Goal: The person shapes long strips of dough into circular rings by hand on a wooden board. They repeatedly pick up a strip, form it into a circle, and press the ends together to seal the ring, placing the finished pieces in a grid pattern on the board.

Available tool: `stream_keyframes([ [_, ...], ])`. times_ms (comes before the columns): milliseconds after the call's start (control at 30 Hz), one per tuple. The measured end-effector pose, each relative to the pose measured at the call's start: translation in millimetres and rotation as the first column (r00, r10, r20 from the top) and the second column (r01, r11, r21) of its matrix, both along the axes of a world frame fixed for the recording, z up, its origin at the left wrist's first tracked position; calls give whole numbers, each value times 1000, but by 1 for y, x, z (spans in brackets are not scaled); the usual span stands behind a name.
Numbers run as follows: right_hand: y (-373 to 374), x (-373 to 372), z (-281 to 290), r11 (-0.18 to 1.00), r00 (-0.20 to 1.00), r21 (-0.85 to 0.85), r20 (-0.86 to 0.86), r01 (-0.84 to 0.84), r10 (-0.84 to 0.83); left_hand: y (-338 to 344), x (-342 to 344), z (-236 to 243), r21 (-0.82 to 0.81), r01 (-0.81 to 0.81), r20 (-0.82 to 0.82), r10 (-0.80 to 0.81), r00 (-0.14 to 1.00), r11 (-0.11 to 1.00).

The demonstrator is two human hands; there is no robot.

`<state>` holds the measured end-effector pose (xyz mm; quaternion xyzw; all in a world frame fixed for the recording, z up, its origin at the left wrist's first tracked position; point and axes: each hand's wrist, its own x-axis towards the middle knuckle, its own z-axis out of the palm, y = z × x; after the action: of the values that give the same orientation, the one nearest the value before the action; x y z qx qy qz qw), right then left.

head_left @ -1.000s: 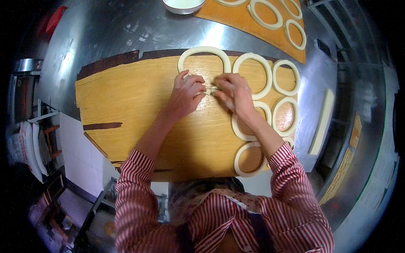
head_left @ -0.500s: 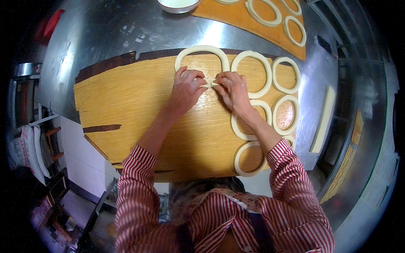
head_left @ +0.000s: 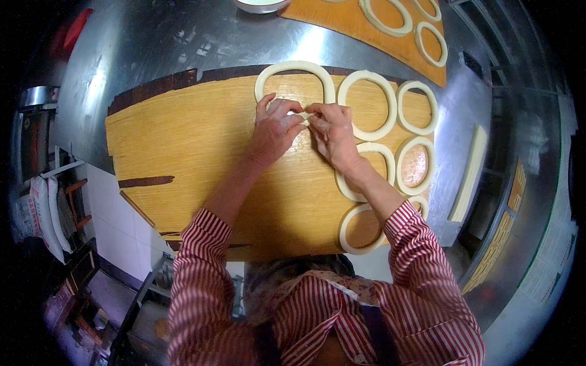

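Observation:
A pale rope of dough point(head_left: 295, 66) curves in a loop at the far edge of a wooden board point(head_left: 201, 140). Both its ends come round toward me and meet between my hands. My left hand point(head_left: 276, 125) is closed, its thumb and fingers pinching one end. From the other side my right hand point(head_left: 332, 130) pinches the other end, fingertips almost touching those of the left. The join itself is mostly covered by my fingers. Right beside the right hand lies a finished-looking dough ring point(head_left: 367, 105), and another dough ring point(head_left: 367, 172) is partly behind my right forearm.
More dough rings point(head_left: 415, 166) fill the board's right side, down to a ring point(head_left: 361, 229) near the front edge. Beyond, on the metal table point(head_left: 232, 43), are a second board point(head_left: 342, 30) with rings and a white bowl point(head_left: 261, 6). A pale strip point(head_left: 469, 177) lies far right.
My fingertips have drawn together, closing the small gap between the dough ends. The surroundings have shifted slightly in view; the other rings lie as before.

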<state>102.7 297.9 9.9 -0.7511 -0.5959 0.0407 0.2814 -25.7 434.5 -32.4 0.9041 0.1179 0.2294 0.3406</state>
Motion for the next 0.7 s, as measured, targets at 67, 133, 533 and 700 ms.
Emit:
stream_keyframes([
  [67,0,-1,-2,1000,1000,3,11,-13,13,-1,-1,-1,17,-8,-6,8,1000,1000],
  [133,-2,-3,4,999,998,-10,-57,42,-42,-2,-4,-3,41,-20,-18,20,1000,999],
  [533,0,-18,-9,990,994,96,-58,101,-96,-3,-5,21,-200,-35,-95,16,995,979],
  [700,-7,-22,-2,996,992,35,94,77,-80,-1,1,20,-254,17,-140,-54,989,967],
])
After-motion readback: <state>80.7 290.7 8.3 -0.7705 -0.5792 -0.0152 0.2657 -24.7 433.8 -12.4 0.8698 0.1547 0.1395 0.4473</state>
